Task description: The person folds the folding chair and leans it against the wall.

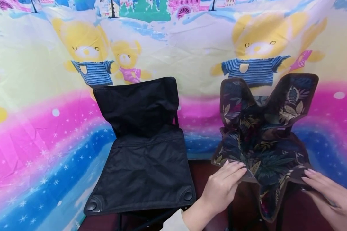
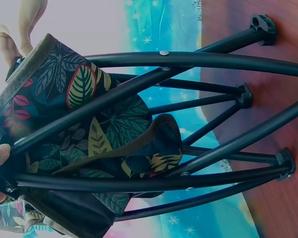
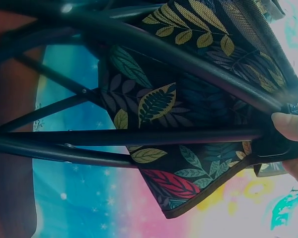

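A folding chair with a leaf-patterned fabric seat [image 1: 273, 157] stands at the right in the head view, its seat and backrest sagging inward in the middle. My left hand [image 1: 222, 186] grips its front left corner, fingers on top of the fabric. At the front right corner my right hand [image 1: 332, 197] holds on in the same way. Each wrist view shows a thumb and finger around a corner joint, where dark tubes [image 2: 104, 183] meet. In the right wrist view the fabric [image 3: 159, 104] droops between the tubes [image 3: 188, 135].
Left of it stands a black folding chair [image 1: 150, 170], its seat spread flat. Both are on a dark red surface [image 1: 198, 173]. A printed backdrop cloth [image 1: 199, 64] with bears hangs close behind the backrests. Black feet [image 2: 263, 29] end the patterned chair's legs.
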Available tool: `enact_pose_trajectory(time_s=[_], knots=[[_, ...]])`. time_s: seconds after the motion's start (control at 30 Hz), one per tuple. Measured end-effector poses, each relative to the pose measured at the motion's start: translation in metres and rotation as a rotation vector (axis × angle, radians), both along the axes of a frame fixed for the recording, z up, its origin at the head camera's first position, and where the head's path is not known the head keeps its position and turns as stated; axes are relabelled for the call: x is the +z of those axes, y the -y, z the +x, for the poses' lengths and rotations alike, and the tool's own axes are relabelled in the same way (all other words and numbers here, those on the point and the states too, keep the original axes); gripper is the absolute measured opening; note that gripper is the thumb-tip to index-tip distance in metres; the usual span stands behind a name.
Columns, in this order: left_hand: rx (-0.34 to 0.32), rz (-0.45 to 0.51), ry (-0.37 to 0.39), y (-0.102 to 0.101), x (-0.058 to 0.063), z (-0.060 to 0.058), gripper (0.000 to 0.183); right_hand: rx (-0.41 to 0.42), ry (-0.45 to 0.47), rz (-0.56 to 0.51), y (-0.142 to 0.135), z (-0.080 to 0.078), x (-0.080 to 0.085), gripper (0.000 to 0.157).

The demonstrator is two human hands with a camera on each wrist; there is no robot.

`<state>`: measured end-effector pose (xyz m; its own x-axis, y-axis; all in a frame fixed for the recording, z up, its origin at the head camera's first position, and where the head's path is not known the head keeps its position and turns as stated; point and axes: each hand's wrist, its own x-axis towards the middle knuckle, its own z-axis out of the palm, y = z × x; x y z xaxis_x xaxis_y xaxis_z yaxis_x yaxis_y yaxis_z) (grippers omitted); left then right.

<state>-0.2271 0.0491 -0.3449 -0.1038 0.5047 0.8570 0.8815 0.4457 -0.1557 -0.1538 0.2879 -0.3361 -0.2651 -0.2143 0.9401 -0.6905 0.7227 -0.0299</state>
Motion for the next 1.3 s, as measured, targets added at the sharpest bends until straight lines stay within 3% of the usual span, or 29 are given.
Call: enact_pose_trajectory(time_s=[0.3, 0.57, 0.9, 1.1, 1.3], knots=[[-0.008, 0.012, 0.004, -0.003, 0.002, 0.000, 0.029, -0.002, 0.011, 0.001, 0.004, -0.001, 0.000, 0.046], [-0.037, 0.004, 0.031, -0.005, 0.003, 0.000, 0.032, 0.040, -0.006, -0.036, 0.016, 0.001, 0.008, 0.045], [-0.076, 0.008, 0.055, -0.006, 0.006, -0.003, 0.032, -0.018, 0.032, -0.059, 0.016, -0.002, 0.001, 0.045], [-0.078, 0.015, 0.043, -0.006, 0.008, -0.006, 0.032, -0.134, 0.057, -0.054, 0.022, -0.002, 0.003, 0.048], [-0.084, 0.027, 0.039, -0.006, 0.009, -0.007, 0.032, -0.125, 0.019, -0.077, 0.033, -0.004, 0.008, 0.046]])
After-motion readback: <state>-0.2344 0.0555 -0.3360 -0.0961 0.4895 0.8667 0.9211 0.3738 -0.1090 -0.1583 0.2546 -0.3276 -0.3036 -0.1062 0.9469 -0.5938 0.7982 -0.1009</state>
